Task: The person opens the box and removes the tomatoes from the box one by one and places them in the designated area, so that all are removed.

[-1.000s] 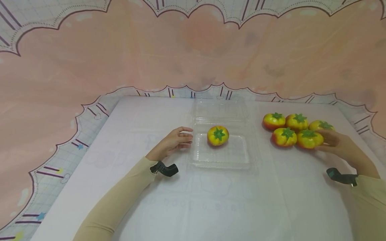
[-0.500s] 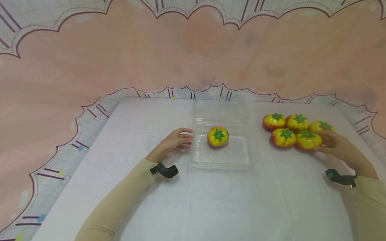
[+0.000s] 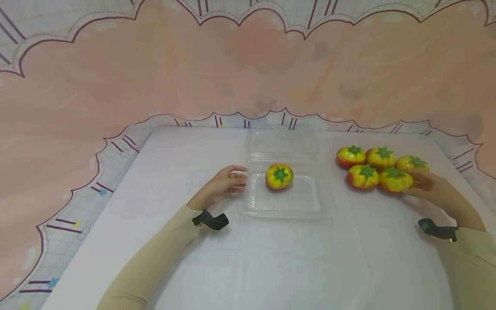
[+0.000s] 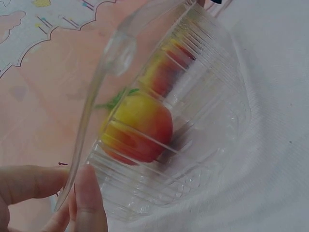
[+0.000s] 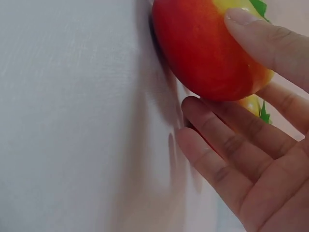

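An opened clear plastic clamshell box (image 3: 284, 213) lies mid-table, with one glossy yellow-and-red fruit (image 3: 279, 175) in its base, topped by a green star-shaped calyx. At the box's left side, my left hand (image 3: 221, 184) pinches the thin rim (image 4: 87, 113) between thumb and finger. Over on the right, my right hand (image 3: 435, 187) grips the front right fruit (image 3: 395, 180) of a group. In the right wrist view its thumb (image 5: 256, 36) presses the upper side of that fruit (image 5: 203, 53), and the forefinger runs behind it. The lower fingers extend beneath.
Several like fruits sit close together beside the gripped one, among them a back left fruit (image 3: 350, 157) and a far right fruit (image 3: 411, 162) partly behind the right hand. A white cloth (image 3: 271, 267) covers the table. A peach patterned sheet (image 3: 232, 64) hangs behind.
The right hand and the two front fruits have shifted slightly left since one second ago. My left hand stays at the box.
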`<state>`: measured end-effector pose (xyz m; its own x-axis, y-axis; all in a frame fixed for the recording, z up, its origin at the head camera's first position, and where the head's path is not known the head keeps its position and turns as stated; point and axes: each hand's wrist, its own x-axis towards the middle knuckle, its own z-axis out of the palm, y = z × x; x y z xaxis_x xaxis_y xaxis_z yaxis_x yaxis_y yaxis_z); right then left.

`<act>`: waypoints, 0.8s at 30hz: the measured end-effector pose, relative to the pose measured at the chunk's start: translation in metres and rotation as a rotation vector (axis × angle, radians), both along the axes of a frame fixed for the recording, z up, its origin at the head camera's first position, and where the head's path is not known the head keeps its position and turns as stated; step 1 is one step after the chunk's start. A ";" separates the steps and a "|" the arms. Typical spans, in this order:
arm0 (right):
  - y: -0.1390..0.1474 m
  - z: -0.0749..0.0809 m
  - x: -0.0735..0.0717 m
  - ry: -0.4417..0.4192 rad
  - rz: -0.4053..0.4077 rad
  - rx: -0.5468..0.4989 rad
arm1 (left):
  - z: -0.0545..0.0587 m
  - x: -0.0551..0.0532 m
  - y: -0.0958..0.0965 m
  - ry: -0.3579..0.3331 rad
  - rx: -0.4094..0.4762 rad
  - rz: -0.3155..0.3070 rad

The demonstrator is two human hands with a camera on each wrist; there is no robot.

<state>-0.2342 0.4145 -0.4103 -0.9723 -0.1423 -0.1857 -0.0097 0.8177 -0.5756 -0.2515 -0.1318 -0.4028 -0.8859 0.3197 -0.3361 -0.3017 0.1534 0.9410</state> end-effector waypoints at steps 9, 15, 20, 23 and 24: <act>0.000 0.000 0.001 0.053 0.008 -0.003 | 0.000 0.000 0.001 -0.012 0.009 0.022; -0.002 0.001 -0.002 0.043 0.007 0.003 | -0.002 -0.001 0.002 -0.013 0.020 0.026; -0.004 0.002 -0.003 0.019 0.008 0.007 | -0.002 -0.001 0.001 -0.008 0.020 0.022; -0.005 0.004 -0.002 0.012 0.011 0.007 | -0.002 -0.001 0.001 -0.007 0.020 0.020; -0.005 0.004 -0.001 0.012 0.012 0.006 | -0.002 -0.002 0.001 -0.009 0.021 0.020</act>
